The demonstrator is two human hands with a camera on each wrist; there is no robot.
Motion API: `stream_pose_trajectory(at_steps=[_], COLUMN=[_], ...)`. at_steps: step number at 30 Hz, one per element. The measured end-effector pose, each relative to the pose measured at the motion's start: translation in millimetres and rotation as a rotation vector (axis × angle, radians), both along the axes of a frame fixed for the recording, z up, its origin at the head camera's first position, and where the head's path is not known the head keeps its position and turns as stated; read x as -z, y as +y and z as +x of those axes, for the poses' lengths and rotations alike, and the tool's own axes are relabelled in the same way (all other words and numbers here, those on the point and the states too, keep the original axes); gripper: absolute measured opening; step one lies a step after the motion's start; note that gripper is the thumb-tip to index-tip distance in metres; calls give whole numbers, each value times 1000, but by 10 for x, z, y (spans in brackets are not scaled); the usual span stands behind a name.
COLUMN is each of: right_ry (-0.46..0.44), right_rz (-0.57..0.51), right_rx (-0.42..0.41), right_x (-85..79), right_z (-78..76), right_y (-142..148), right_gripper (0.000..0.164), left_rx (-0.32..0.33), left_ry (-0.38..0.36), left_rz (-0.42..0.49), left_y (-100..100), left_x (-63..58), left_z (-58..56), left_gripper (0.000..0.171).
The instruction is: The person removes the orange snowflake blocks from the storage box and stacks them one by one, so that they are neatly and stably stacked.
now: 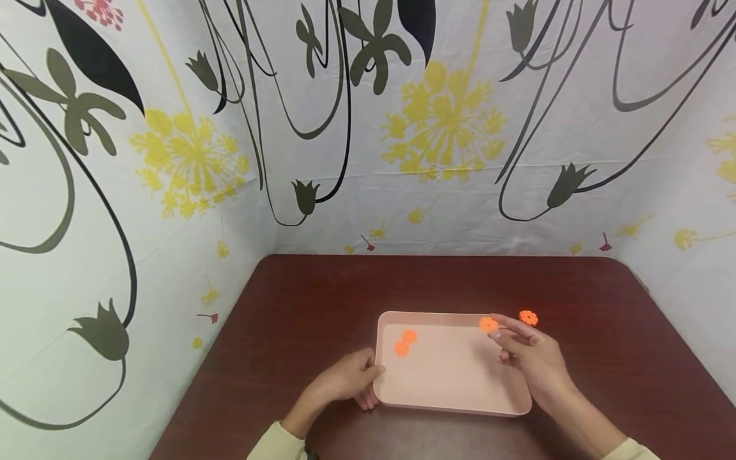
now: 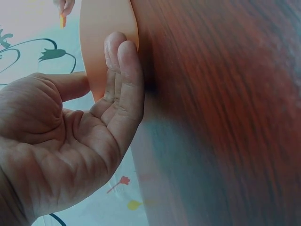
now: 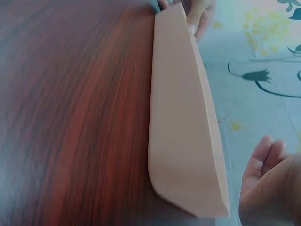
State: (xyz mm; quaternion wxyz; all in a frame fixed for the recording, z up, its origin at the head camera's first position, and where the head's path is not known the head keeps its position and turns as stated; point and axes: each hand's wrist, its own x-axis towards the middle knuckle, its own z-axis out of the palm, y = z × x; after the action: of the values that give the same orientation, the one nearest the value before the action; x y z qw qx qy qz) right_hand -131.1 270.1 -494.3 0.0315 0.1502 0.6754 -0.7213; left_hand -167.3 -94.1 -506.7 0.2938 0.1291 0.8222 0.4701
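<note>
A pale peach rectangular tray (image 1: 445, 374) lies on the table in the head view. My left hand (image 1: 351, 377) grips its left edge, thumb over the rim and fingers along the outer wall; the left wrist view shows this hand (image 2: 89, 117) up close. Over the tray's far right part, my right hand (image 1: 535, 361) pinches an orange flower-shaped disc (image 1: 489, 324) between thumb and fingertips. That disc (image 2: 62, 20) appears edge-on in the left wrist view. In the right wrist view the right hand (image 3: 270, 181) shows beside the tray, its fingertips partly hidden.
Two more orange discs (image 1: 405, 343) lie together inside the tray at the left. Another orange disc (image 1: 528, 317) is on the dark red-brown wooden table (image 1: 322, 300), just beyond the right hand. Patterned white cloth (image 1: 356, 147) hangs behind the table and along both sides.
</note>
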Motion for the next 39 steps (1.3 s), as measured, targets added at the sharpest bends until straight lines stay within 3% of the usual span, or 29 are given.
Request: stream_pose_trajectory(at_steps=[5,16,21,33,39], right_ry=[65,207,186,88,-7], right_rz=[-37,-215,-257,-244,-205], right_rx=[34,139,179,258,296], right_x=[74,337,383,523,535], right_z=[11,23,-59,-264,-336], right_y=[182,569,632,722,740], right_gripper=[53,32,31,28,24], left_rx=[0,6,-7,-23,-28], left_ry=[6,15,15,17,24], left_rz=[-9,-25,-13,-12,-32], left_y=[-5,27,16,2,-6], left_x=[11,39,19,11,13], left_z=[1,-14,1,22,27], left_gripper=[23,22,22,22,22])
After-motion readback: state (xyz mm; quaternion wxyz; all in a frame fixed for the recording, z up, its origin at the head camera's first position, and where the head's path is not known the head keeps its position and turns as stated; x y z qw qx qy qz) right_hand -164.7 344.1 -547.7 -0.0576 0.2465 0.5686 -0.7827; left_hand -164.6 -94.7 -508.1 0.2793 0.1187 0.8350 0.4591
